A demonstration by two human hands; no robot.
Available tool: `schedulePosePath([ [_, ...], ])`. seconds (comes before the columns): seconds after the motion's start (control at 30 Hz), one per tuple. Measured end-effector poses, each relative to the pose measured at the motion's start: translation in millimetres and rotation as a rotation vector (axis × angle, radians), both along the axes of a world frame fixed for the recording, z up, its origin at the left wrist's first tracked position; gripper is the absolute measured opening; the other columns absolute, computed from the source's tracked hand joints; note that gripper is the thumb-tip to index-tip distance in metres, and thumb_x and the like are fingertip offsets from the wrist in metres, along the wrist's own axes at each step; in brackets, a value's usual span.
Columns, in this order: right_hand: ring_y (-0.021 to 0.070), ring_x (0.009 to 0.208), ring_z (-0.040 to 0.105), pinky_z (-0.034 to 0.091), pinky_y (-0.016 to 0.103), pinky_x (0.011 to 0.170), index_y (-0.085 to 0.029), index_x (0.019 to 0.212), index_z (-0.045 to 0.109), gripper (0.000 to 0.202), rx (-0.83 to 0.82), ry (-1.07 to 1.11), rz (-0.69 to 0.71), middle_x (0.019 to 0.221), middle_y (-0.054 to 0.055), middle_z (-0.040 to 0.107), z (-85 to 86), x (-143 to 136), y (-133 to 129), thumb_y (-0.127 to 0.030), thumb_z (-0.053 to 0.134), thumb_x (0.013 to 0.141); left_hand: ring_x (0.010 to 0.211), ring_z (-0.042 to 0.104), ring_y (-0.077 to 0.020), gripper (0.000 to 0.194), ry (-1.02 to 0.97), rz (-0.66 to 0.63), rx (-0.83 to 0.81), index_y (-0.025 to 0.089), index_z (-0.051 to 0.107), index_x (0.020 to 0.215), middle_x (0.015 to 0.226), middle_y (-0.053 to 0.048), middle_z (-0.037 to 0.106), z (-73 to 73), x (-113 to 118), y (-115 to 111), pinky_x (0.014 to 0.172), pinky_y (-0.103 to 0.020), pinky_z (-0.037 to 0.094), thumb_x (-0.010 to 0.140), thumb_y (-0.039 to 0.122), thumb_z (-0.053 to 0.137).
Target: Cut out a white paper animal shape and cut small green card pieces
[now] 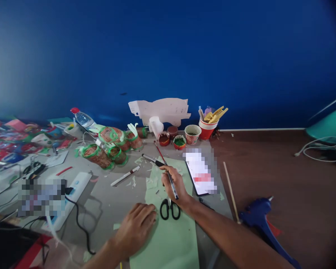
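My right hand (pixel 173 181) is closed round a pen (pixel 172 184), above the upper part of a light green paper sheet (pixel 173 239). Just below that hand, black-handled scissors (pixel 170 210) lie on the sheet, their blades partly hidden by the hand. My left hand (pixel 138 224) rests flat at the sheet's left edge, holding nothing. A black and white marker (pixel 151 159) and a thin red brush (pixel 159 151) lie beyond my right hand. To the left is a white pen (pixel 125 176) near small paper scraps.
A lit phone (pixel 198 173) lies right of the sheet. Behind stand paint cups (pixel 179 142), a red cup of tools (pixel 207 129) and green-rimmed brown pots (pixel 98 155). A wooden stick (pixel 231 190) and blue glue gun (pixel 259 213) lie right; a power strip (pixel 81 186) lies left.
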State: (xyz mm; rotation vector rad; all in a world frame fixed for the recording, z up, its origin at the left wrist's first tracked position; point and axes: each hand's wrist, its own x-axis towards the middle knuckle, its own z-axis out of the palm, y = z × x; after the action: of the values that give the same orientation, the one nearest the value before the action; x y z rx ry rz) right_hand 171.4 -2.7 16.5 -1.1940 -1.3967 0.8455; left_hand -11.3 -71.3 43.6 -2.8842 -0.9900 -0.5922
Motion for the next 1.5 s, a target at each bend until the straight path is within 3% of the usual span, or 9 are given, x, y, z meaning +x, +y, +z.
schedulePosePath([
  [0.13,0.0116,0.051,0.047,0.04,0.023,0.051,-0.016,0.107,0.059,0.027,-0.022,0.013,0.036,0.059,-0.004,0.048,-2.0,0,-1,-0.029,0.043,0.089,0.085,0.06,-0.0207,0.012,0.081,-0.024,-0.014,0.017,0.061,0.09,0.094,-0.008,0.065,-8.0,11,0,0.078,-0.036,0.053,0.086,0.015,0.049],
  [0.3,0.0108,0.049,0.046,0.039,0.022,0.049,-0.017,0.112,0.054,0.031,-0.067,0.132,0.087,0.058,-0.005,0.049,-0.3,1,-2,-0.036,0.039,0.093,0.075,0.056,-0.0184,0.008,0.16,-0.169,-0.077,0.017,0.059,0.082,0.078,-0.003,0.059,-2.0,37,3,0.087,-0.04,0.049,0.084,0.024,0.058],
  [0.4,0.012,0.05,0.047,0.041,0.024,0.052,-0.017,0.112,0.056,0.038,-0.073,0.12,0.092,0.058,-0.004,0.051,1.7,4,-3,-0.043,0.035,0.094,0.075,0.056,-0.0195,0.029,0.194,-0.175,-0.114,0.015,0.06,0.093,0.079,-0.004,0.058,-2.3,49,1,0.091,-0.043,0.047,0.078,0.039,0.066],
  [0.53,0.0162,0.063,0.054,0.044,0.03,0.066,-0.018,0.086,0.067,0.043,-0.037,-0.003,0.088,0.055,-0.001,0.053,6.9,7,-2,-0.044,0.033,0.094,0.076,0.058,-0.0229,0.063,0.202,-0.1,-0.138,0.012,0.06,0.108,0.085,-0.007,0.061,-12.6,56,-5,0.093,-0.048,0.045,0.068,0.059,0.067],
  [0.63,0.0171,0.067,0.055,0.043,0.031,0.072,-0.02,0.07,0.065,0.043,-0.049,-0.102,0.121,0.05,-0.001,0.052,10.9,6,-1,-0.038,0.035,0.094,0.083,0.058,-0.0266,0.07,0.219,-0.044,-0.151,0.012,0.061,0.111,0.092,-0.01,0.064,-24.2,58,-12,0.096,-0.053,0.041,0.069,0.068,0.06],
  [0.77,0.0156,0.066,0.053,0.04,0.03,0.071,-0.02,0.058,0.057,0.04,-0.078,-0.208,0.191,0.055,0.0,0.056,9.4,1,-3,-0.03,0.037,0.092,0.092,0.057,-0.0282,0.057,0.25,-0.016,-0.177,0.013,0.062,0.114,0.101,-0.012,0.064,-34.0,60,-20,0.098,-0.054,0.037,0.08,0.058,0.052],
  [0.93,0.0149,0.064,0.051,0.039,0.028,0.068,-0.021,0.057,0.054,0.032,-0.114,-0.233,0.173,0.054,-0.001,0.053,5.0,-1,-3,-0.026,0.043,0.088,0.103,0.053,-0.0276,0.046,0.365,-0.115,-0.229,0.013,0.055,0.123,0.111,-0.013,0.06,-30.2,63,-20,0.098,-0.055,0.033,0.09,0.042,0.043],
  [1.23,0.0149,0.062,0.052,0.039,0.03,0.072,-0.022,0.059,0.053,0.031,-0.064,-0.217,0.147,0.054,-0.001,0.054,13.3,3,0,-0.025,0.044,0.088,0.091,0.054,-0.0245,0.042,0.332,-0.096,-0.333,0.011,0.054,0.123,0.107,-0.013,0.062,-26.9,64,-13,0.099,-0.057,0.033,0.092,0.036,0.041],
  [1.5,0.014,0.062,0.054,0.04,0.032,0.075,-0.021,0.065,0.058,0.028,-0.046,-0.192,0.173,0.061,0.0,0.063,14.9,3,0,-0.023,0.044,0.088,0.085,0.055,-0.0229,0.056,0.295,-0.161,-0.355,0.013,0.056,0.12,0.103,-0.012,0.061,-30.4,62,-5,0.099,-0.058,0.034,0.085,0.056,0.048],
])
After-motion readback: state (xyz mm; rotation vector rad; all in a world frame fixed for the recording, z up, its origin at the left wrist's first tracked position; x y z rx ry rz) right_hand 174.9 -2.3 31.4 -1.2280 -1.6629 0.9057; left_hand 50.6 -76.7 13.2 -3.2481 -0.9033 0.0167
